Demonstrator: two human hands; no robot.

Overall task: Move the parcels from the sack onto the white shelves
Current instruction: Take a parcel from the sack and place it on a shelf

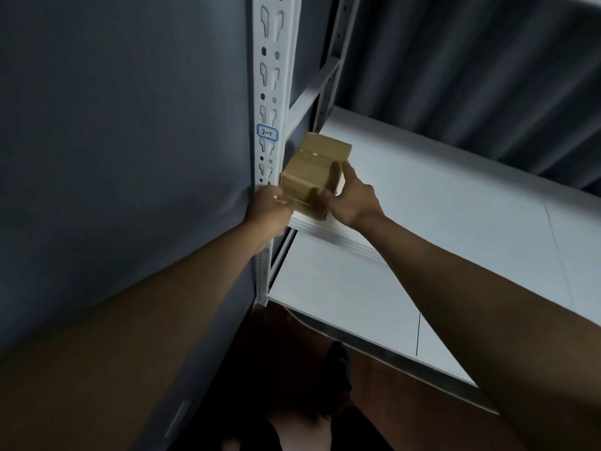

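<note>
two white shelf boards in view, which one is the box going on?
The upper shelf: the cardboard box sits at its front-left corner by the post labelled 2-1, held by the left hand and right hand. The lower shelf shows nothing on it.

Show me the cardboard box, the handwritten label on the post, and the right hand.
cardboard box (309, 164): head view, top face.
handwritten label (267, 133): head view, middle of the sticker.
right hand (353, 200): head view, back of the hand.
</note>
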